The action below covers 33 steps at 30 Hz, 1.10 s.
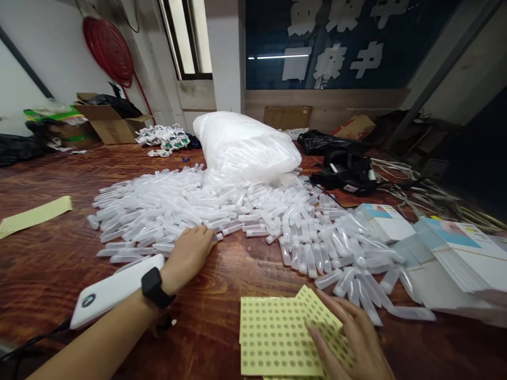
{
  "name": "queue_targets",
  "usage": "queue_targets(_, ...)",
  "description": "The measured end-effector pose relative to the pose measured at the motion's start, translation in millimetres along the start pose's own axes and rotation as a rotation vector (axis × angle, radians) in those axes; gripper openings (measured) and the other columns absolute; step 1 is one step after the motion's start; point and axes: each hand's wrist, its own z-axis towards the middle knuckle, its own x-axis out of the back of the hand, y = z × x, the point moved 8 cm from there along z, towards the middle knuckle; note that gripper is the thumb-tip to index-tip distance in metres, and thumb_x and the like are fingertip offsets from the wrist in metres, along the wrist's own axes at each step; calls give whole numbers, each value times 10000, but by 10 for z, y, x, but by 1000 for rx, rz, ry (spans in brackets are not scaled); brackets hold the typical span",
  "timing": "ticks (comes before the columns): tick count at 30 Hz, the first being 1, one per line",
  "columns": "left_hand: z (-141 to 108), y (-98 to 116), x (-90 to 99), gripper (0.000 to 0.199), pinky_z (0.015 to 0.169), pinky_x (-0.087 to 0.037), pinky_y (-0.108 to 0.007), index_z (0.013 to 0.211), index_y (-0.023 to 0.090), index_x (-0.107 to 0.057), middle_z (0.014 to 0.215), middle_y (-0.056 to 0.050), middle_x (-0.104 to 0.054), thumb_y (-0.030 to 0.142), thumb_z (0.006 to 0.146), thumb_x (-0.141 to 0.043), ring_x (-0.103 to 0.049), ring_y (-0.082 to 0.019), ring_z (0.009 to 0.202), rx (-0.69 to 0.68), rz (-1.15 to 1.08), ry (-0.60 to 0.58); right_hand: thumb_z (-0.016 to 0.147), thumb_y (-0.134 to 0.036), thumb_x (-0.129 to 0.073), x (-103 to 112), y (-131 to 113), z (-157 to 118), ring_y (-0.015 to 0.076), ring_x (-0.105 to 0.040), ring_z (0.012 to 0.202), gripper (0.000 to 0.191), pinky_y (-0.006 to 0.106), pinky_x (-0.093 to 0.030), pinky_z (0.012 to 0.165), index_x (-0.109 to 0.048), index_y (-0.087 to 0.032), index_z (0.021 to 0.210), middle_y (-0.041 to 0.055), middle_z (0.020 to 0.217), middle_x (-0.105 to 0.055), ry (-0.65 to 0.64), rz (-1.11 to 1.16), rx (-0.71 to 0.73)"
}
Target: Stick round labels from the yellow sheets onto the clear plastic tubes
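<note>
"So, what does the left hand (pixel 192 250) have in its grip?"

"Its fingers curl down at the near edge of the heap of clear tubes (pixel 154 206). One tube's end pokes out by the fingertips, but whether the grip is closed on it, I cannot tell."

"And the right hand (pixel 356 335)?"

"Its grip is part open, thumb and fingers spread on a tilted yellow sheet (pixel 317 309). It touches the paper; a firm pinch I can't confirm. Just beside and partly under that lies a flat yellow sheet (pixel 273 332), both marked with rows of small round dots."

"How much looks done?"

"Little, I'd judge. The flat sheet's rows look full where they show, and I make out no dot on any tube, though such a mark may be too small to see. The tubes lie loose on the table (pixel 214 322), mostly jumbled, some side by side towards the right."

"So plenty is left?"

"It seems so: the heap is large, and a big white bag (pixel 245 137) rests behind it, its contents unclear."

"Anything farther out?"

"A white power bank (pixel 119 293) near the left wrist, stacked cartons (pixel 471 253) at the right, and a yellow strip (pixel 37 215) well apart at the left."
</note>
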Motion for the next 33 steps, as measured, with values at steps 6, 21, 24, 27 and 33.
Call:
queue_targets(6,-469,577,-90,231,821,-530,-286,1073,246,-647,989,-31,-732,418,1073,-492,-703,-236,910,-26,-297,-175,915,-605,-672,157,-240,-6,259,-650,1163,347,305,-533,999,-769,-274,877,68,1162,-675,113,327,-360)
queue_targets(21,-1212,1337,-644,221,700,-503,-212,978,203,-775,890,-48,-741,406,890,-767,-643,-182,806,203,-1193,-603,884,-653,-687,-169,-708,-102,214,-630,1043,426,339,-501,996,-709,-238,793,44,1169,-596,-425,662,-469)
queue_targets(24,-1248,1336,-651,219,677,-504,-187,1010,225,-778,891,-34,-745,417,905,-767,-654,-164,783,179,-1223,-565,900,-650,-675,-207,-762,-135,212,-624,1129,399,320,-481,1014,-705,-258,831,30,1219,-565,-466,675,-458)
queue_targets(27,-1266,1296,-662,208,650,-498,-158,1032,259,-782,876,-12,-753,433,920,-767,-663,-145,753,152,-1225,-502,917,-645,-656,-170,-790,-124,211,-598,1203,380,300,-462,1042,-716,-277,845,22,1229,-562,-443,609,-431)
queue_targets(33,-1286,1269,-590,189,664,-509,-179,1019,253,-774,896,-14,-773,417,927,-750,-680,-160,770,165,-1123,-517,958,-577,-638,-89,-854,-95,171,-645,1090,313,279,-471,1048,-730,-294,862,11,1197,-605,-393,480,-338)
